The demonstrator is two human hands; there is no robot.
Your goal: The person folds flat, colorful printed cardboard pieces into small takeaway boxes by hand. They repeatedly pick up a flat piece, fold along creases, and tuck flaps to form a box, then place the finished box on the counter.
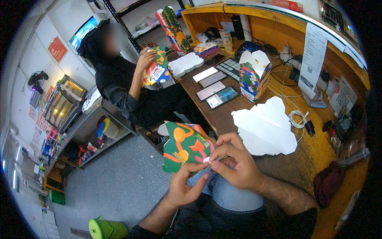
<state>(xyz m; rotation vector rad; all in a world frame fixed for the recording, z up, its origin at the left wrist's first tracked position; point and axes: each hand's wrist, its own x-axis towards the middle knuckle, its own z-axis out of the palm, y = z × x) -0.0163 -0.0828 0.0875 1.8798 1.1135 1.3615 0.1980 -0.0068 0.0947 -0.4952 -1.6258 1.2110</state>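
brown wood makes up the bench (284, 167), which runs along the person's right under a raised yellow ledge (215, 12). on it lie a pile of flat white carton blanks (266, 127), a coiled white cable (298, 118), four phones (211, 91) side by side, a keyboard (226, 68) and a folded carton (250, 81) standing upright with its flaps up; a second white pile (185, 65) and a tall patterned stack (174, 32) stand further off. a long printed slip (313, 59) hangs from the ledge, and a dark red cloth (329, 183) sits near the right end. to the left, speckled grey floor (107, 171) stretches to a side counter with a lit cabinet (65, 104), a fan (38, 81) on the wall above and a green lidded bucket (106, 229) lower down. across the way a co-worker (115, 79) in dark clothes holds another patterned carton (156, 71). the green carton (185, 141), with orange and pink figures, is above the person's lap, off the bench edge, its printed side up. the right hand's (236, 163) fingers (226, 150) are drawn close together, thumb against forefinger, pinching the carton's near corner by a small white tab. the left hand (186, 187) meets the lower edge just beside it, forefinger along the card and thumb a narrow gap below; whether it grips the card cannot be told.
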